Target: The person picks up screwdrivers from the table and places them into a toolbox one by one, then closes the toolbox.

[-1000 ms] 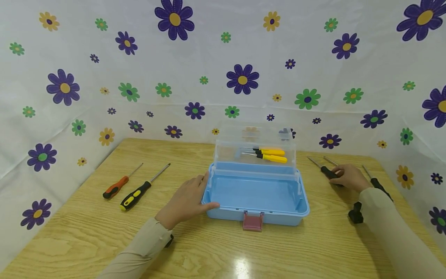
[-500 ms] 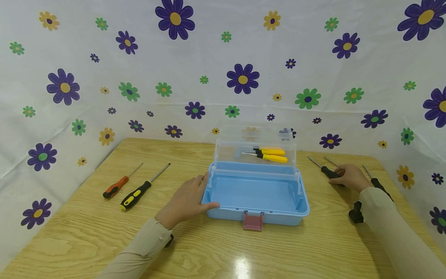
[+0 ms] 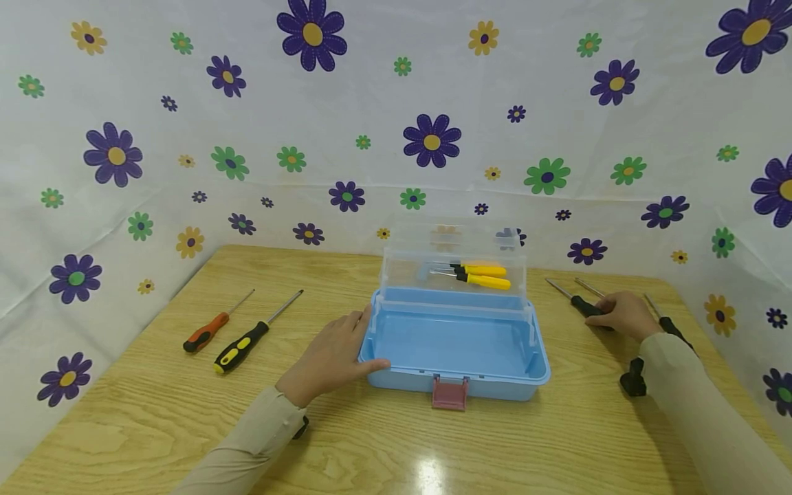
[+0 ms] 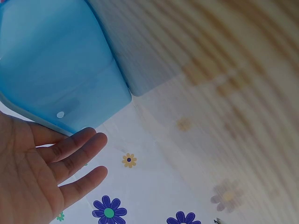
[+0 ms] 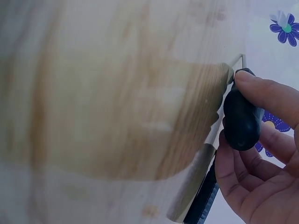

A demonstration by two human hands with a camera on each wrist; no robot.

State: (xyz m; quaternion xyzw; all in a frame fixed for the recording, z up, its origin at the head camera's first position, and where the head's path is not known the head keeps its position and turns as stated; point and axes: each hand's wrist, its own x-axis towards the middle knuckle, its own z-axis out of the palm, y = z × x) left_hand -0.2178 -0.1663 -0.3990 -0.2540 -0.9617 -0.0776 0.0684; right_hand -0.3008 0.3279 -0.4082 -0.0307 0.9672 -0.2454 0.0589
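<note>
A pale blue toolbox (image 3: 454, 344) stands on the table with its clear lid (image 3: 402, 268) raised. My left hand (image 3: 328, 357) rests on its left end, fingers fairly straight along the wall and thumb over the front rim. In the left wrist view, fingertips touch the blue wall (image 4: 70, 70). At the right, my right hand (image 3: 625, 316) pinches the handle of a black-handled screwdriver (image 3: 583, 306) lying on the table. The right wrist view shows the thumb and fingers around that black handle (image 5: 242, 116). A second screwdriver shaft (image 3: 588, 286) runs beneath this hand, its handle hidden.
Another black-handled screwdriver (image 3: 671, 326) lies farther right, partly behind the right wrist. On the left lie an orange-and-black screwdriver (image 3: 207, 331) and a black-and-yellow one (image 3: 241, 347). Yellow-handled screwdrivers (image 3: 487, 281) show at the clear lid. A flowered cloth (image 3: 371, 103) hangs behind the table.
</note>
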